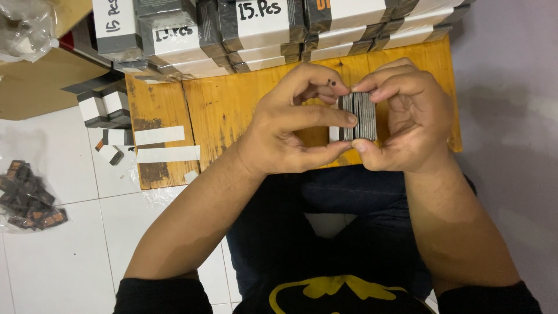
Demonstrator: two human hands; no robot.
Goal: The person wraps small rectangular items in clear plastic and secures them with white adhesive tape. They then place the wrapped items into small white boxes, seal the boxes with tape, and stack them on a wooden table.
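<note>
Holding a small stack of thin dark grey cards (358, 116) between them, both hands meet just right of the frame's centre, above the yellow wooden tabletop (232, 110). The left hand (290, 131) comes in from the lower left; its thumb lies under the stack's lower edge and its forefinger presses along the near face, with the other fingers curled over the top. The right hand (410, 125) closes from the right, thumb at the lower corner and fingers (381, 87) bent over the upper edge. Both hands are shut on the stack, so neither is nearer: it sits squarely between the fingertips, touching both. The cards stand on edge, with their long axis running up and down the frame and their faces turned left and right towards each palm. One pale edge shows at the stack's left side; whether it is a separate card I cannot tell.

Along the top of the frame lies a row of banded bundles (256, 29) in white and dark wrappers, resting on the far part of the tabletop. Two white paper strips (165, 145) lie at its left end. On the white tiled floor (64, 250) at left sit a few smaller white-and-grey packs (104, 107) and, further down, a clear bag of small dark pieces (29, 195).
</note>
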